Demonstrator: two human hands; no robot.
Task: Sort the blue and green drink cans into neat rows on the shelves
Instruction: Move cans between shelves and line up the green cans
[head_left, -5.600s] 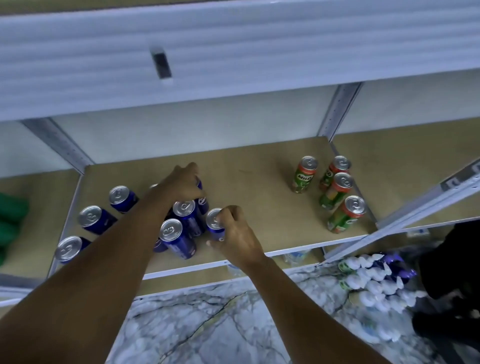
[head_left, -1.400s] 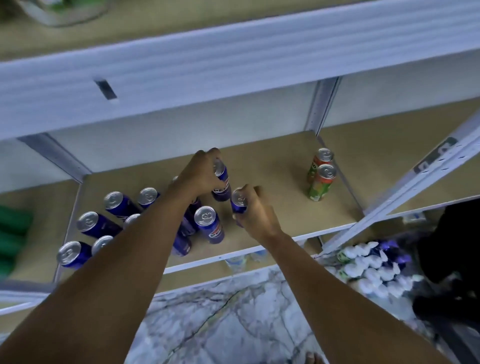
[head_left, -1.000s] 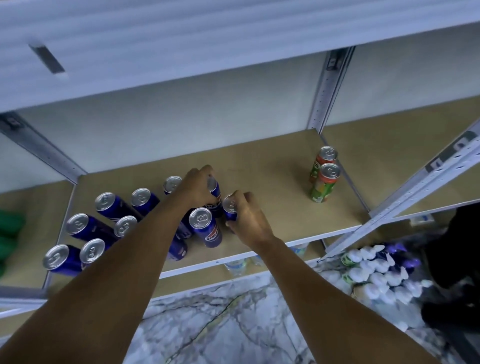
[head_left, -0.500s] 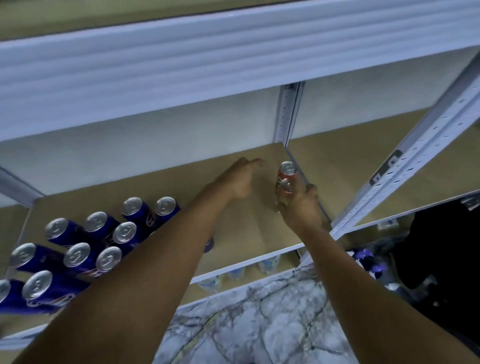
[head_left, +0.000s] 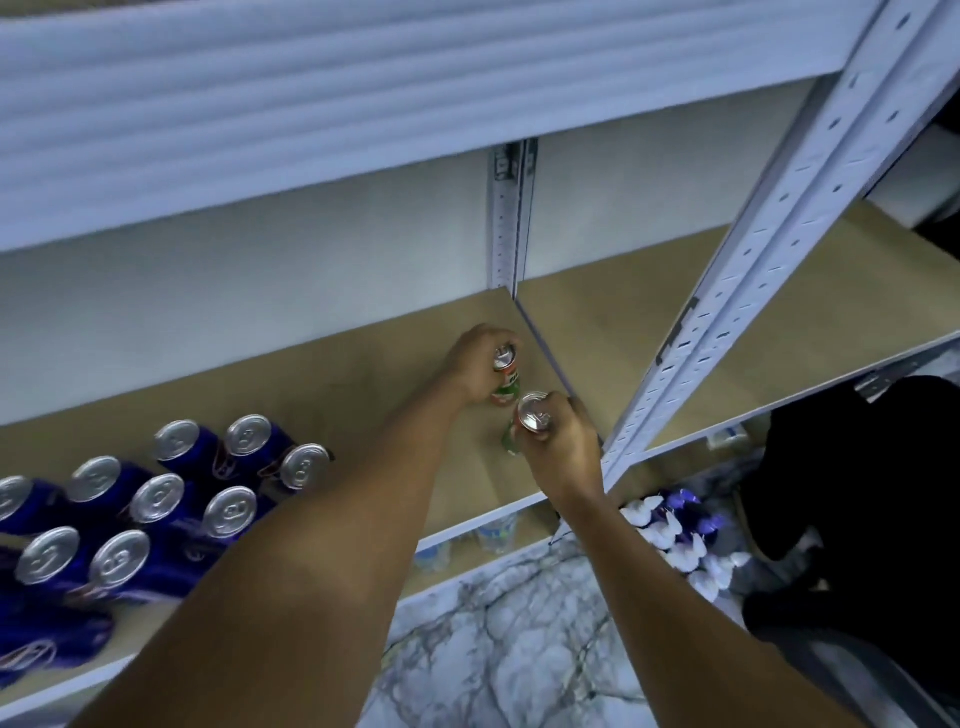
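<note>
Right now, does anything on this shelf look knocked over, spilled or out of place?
Nothing stands out. The blue cans stand upright, bunched at the left of the shelf. The left hand and right hand each grip an upright green can near the right edge. No spills or dents visible.

A tan board shelf (head_left: 363, 374) in a white metal rack carried 2 groups of cans. About 10 blue cans (head_left: 156, 499) stood bunched in rough rows at its left front, tops silver. 2 green cans (head_left: 511, 387) stood near the right edge, just beside the rack's upright (head_left: 511, 218). Bottles (head_left: 493, 532) showed on the shelf below.
</note>
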